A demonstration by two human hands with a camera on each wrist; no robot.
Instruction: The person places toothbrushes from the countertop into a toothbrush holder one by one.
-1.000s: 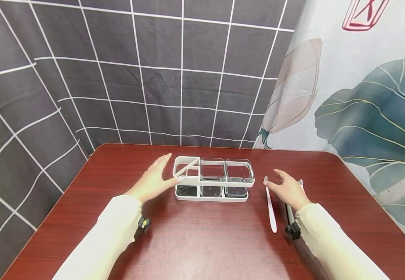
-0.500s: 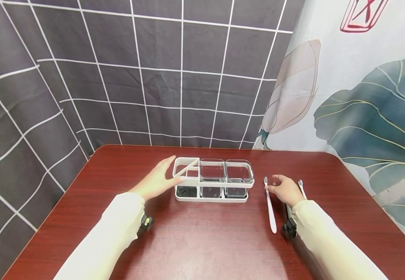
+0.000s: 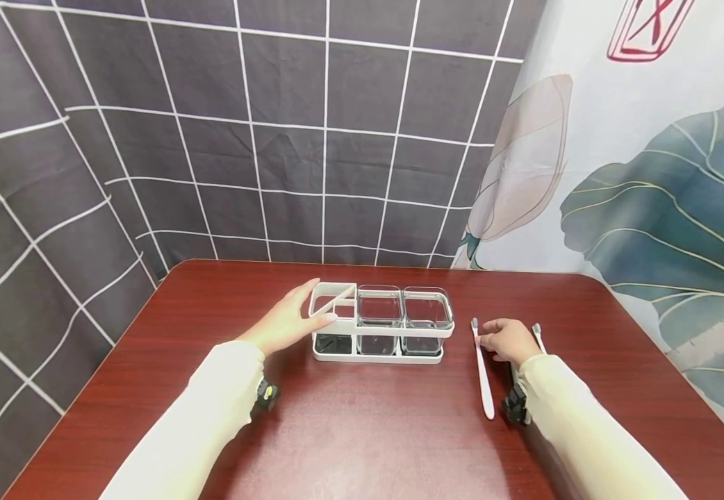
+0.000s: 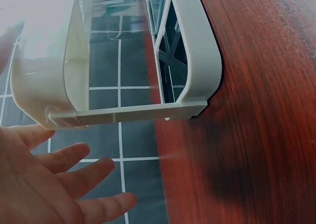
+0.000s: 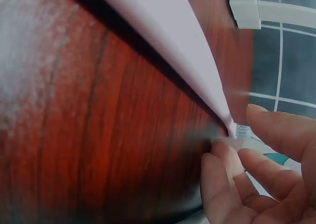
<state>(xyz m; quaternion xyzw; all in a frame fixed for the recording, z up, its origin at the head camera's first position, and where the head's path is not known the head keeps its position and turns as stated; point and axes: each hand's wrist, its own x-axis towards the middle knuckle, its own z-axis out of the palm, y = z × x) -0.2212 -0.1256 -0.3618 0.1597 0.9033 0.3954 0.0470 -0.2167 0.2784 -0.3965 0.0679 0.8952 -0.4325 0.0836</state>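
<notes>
My left hand (image 3: 288, 323) is at the left end of a white two-tier rack (image 3: 377, 359), thumb in front of the upper frame and fingers behind. In the left wrist view its fingers (image 4: 89, 177) are spread beside the rack's end. My right hand (image 3: 513, 342) is low over the table, at the upper part of a white toothbrush (image 3: 484, 389). In the right wrist view, thumb and fingers stand apart on either side of the toothbrush's bristled head (image 5: 241, 131), fingers partly bent. A second toothbrush (image 3: 538, 337) lies on the right, mostly hidden by the right forearm.
Two clear square containers (image 3: 379, 307) sit in the rack's middle and right places; its left place has a slanted divider (image 3: 335, 300). All stand on a reddish-brown wooden table (image 3: 362, 430). A dark grid-patterned curtain (image 3: 287, 160) hangs behind it, with a leaf-patterned one (image 3: 668, 208) on the right.
My left hand has moved right, closer around the rack's end. My right hand has lowered toward the white toothbrush, its fingers drawing closer together. Rack and toothbrushes stay in place.
</notes>
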